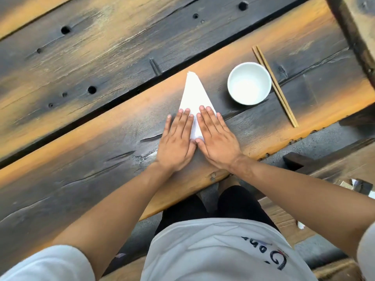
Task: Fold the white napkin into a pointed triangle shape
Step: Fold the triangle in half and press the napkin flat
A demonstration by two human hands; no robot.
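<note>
The white napkin [193, 93] lies on the dark wooden table [101, 126] as a tall narrow triangle, its point aimed away from me. My left hand [177, 141] lies flat with straight fingers on the napkin's lower left part. My right hand [215, 135] presses flat on the lower right part. The two hands meet at the thumbs and hide the napkin's base; a white strip shows between them.
A white empty bowl [249, 82] stands just right of the napkin. A pair of wooden chopsticks [274, 84] lies beyond the bowl, further right. The table's near edge runs just below my wrists, with a bench at the right.
</note>
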